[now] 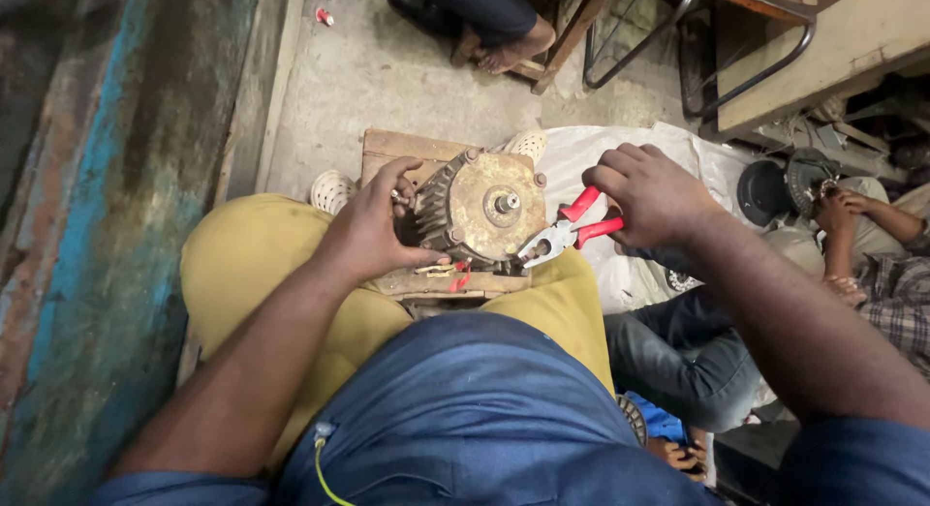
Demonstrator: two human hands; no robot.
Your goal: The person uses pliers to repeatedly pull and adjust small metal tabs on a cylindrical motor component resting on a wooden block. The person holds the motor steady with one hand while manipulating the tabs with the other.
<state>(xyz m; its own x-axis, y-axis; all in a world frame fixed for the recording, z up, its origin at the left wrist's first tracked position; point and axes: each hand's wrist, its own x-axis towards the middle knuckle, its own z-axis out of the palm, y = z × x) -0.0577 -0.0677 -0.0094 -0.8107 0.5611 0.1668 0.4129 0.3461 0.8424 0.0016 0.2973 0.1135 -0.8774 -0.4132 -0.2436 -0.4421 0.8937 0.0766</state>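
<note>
A rusty, yellowish electric motor [481,209] with cooling fins and a short shaft stands on a wooden block [392,148] between my knees. My left hand [373,230] grips the motor's left side, fingers wrapped around the fins. My right hand [647,191] holds red-handled pliers [567,231], whose jaws touch the motor's lower right edge. Thin red and yellow wires [453,273] hang at the motor's bottom front.
A person sits at my right, working with both hands on a dark round part [775,188]. Another person's foot [513,49] rests at the top by a wooden stool. A white sack [601,148] lies behind the motor. A worn blue-painted board [87,225] runs along the left.
</note>
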